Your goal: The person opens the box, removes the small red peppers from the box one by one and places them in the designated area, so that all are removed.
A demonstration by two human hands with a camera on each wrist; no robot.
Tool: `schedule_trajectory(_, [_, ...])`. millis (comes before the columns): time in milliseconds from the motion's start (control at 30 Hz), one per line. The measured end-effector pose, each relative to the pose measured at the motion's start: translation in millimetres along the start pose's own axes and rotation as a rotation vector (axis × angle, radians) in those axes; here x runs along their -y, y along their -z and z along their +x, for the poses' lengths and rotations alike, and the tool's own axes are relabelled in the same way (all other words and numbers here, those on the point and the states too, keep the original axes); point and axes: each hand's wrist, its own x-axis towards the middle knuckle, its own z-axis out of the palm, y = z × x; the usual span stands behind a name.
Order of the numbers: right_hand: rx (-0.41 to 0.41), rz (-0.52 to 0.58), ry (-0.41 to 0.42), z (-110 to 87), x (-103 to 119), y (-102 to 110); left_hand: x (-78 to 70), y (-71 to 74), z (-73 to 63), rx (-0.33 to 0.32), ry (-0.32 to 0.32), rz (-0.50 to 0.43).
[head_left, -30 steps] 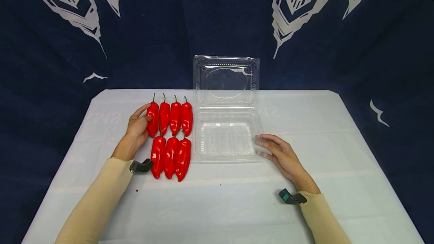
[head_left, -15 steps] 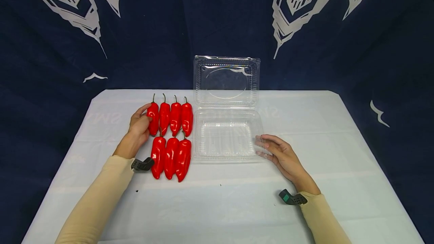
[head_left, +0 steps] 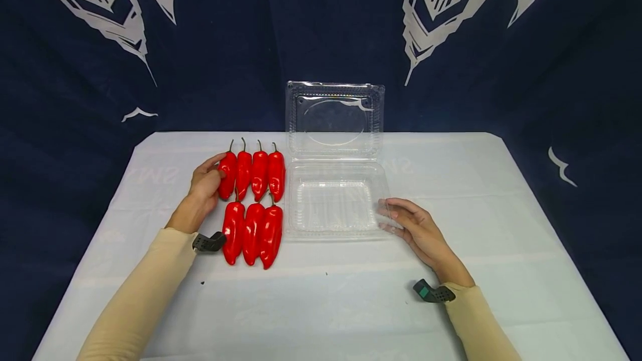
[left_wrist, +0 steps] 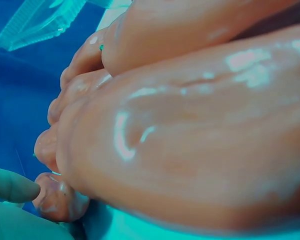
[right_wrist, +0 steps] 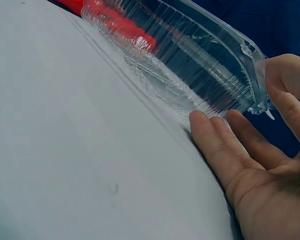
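Several glossy red peppers with green stems lie in two rows on the left of the table in the head view. My left hand (head_left: 203,185) pinches the leftmost back-row pepper (head_left: 228,174) between thumb and fingers. The left wrist view, heavily tinted, shows a fingertip (left_wrist: 20,189) against the end of a pepper (left_wrist: 60,200), with a much nearer pepper (left_wrist: 165,125) filling the frame. To the right of the peppers stands a clear plastic clamshell box (head_left: 338,233), lid raised. My right hand (head_left: 416,227) rests relaxed fingers against its right side, tips under the rim.
The transparent lid (head_left: 335,152) leans up behind the base, near the far table edge. Other peppers, such as the front-row one (head_left: 271,235), lie close beside the box. White cloth (head_left: 321,316) covers the table; a dark blue printed curtain (head_left: 341,32) hangs behind.
The pepper at my left hand has shifted slightly right, its stem now leaning right. My right hand and the box have stayed in place.
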Motion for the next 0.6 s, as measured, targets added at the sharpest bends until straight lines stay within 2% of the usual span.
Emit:
schedule_trajectory(333, [-0.003, -0.05, 0.024, 3.6, 7, -5, 1.0, 6.7, -3.1, -0.02, -0.032, 0.066])
schedule_trajectory(600, [-0.054, -0.112, 0.01, 1.8, 11, -4, 1.6, 10.8, -7.4, -0.069, -0.065, 0.118])
